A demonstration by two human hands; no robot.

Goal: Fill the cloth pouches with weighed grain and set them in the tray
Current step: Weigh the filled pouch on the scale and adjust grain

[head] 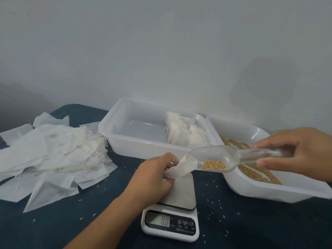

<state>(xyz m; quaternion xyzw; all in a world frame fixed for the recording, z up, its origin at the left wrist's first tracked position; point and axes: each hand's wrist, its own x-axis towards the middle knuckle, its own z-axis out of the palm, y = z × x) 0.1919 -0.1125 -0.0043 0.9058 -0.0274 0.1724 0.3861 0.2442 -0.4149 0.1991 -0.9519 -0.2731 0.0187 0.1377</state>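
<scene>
My left hand point(158, 172) grips a white cloth pouch point(181, 168) above the digital scale point(171, 220), whose display reads 0.0. My right hand point(294, 151) holds the handle of a clear plastic scoop point(224, 155). A small heap of brown grain point(213, 166) lies in the scoop. The scoop's tip sits in the pouch's open mouth. Behind them stands a white tray point(124, 139) with a row of filled pouches point(183, 132) along its right side.
A white tub point(265, 192) of grain stands at the right, tilted against the tray. A loose heap of empty pouches point(52, 155) covers the left of the dark blue table point(71, 221). Stray grains dot the cloth. A pale wall rises just behind.
</scene>
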